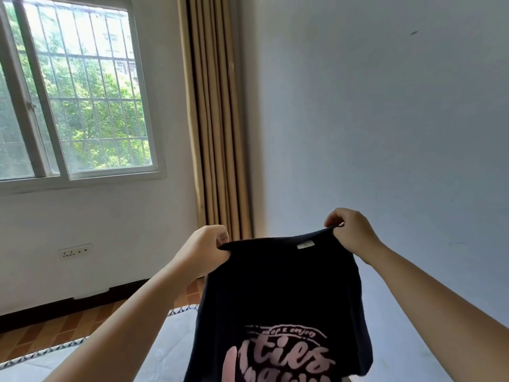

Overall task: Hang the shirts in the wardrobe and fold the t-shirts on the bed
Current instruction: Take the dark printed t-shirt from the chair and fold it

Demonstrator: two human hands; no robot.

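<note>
A black t-shirt with pink lettering hangs in the air in front of me, its white neck label showing near the top edge. My left hand pinches the shirt's top left corner. My right hand pinches the top right corner, a little higher. The shirt hangs down over the bed, which has a pale cover with a patterned border. The shirt's lower part runs out of view at the bottom.
A barred window fills the upper left, with a beige curtain in the corner beside it. A plain wall stands straight ahead. A wall socket sits low on the left; wood-tone floor lies beyond the bed.
</note>
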